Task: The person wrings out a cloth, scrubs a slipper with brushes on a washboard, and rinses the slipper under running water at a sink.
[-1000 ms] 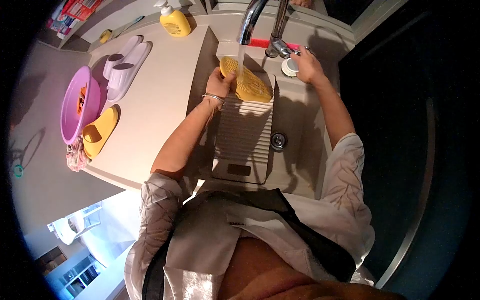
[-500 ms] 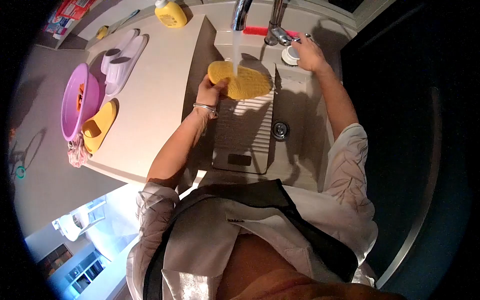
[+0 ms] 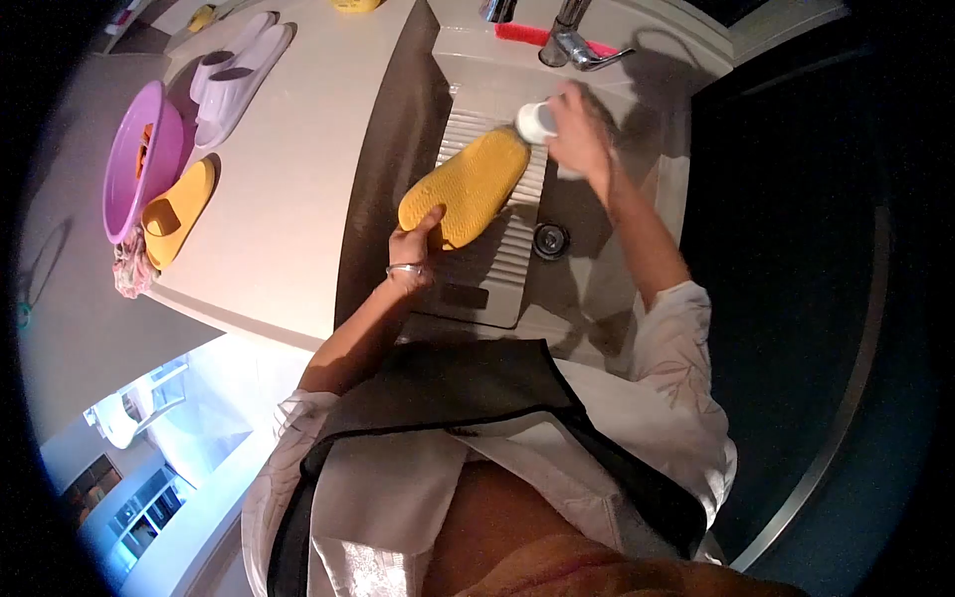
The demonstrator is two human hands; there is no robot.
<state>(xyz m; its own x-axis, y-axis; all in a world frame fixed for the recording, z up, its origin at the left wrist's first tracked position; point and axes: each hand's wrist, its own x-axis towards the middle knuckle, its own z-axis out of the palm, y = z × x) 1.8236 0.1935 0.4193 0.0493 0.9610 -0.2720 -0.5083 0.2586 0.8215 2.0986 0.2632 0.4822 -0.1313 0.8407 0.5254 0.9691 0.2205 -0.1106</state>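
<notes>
My left hand (image 3: 413, 247) is closed around the lower end of a yellow slipper (image 3: 468, 189). The slipper is tilted over the sink with its textured sole facing up. In my right hand (image 3: 580, 139) is a white round scrub brush (image 3: 532, 122), at the far end of the sole; its bristles are mostly hidden. Under the slipper lies a ribbed washboard (image 3: 507, 274) in the sink, beside the drain (image 3: 550, 241). Behind my right hand stands the chrome faucet (image 3: 569, 45); no running water shows.
On the left counter lie a second yellow slipper (image 3: 181, 214) and a pair of lilac slippers (image 3: 227, 107). A purple basin (image 3: 119, 179) with orange items stands by the edge, near a pink cloth (image 3: 131, 271). A long pink-red object (image 3: 522, 35) lies behind the faucet.
My right hand has left the faucet lever and brought the white brush to the slipper. The water stream is gone from view. The slipper has moved nearer to me and turned.
</notes>
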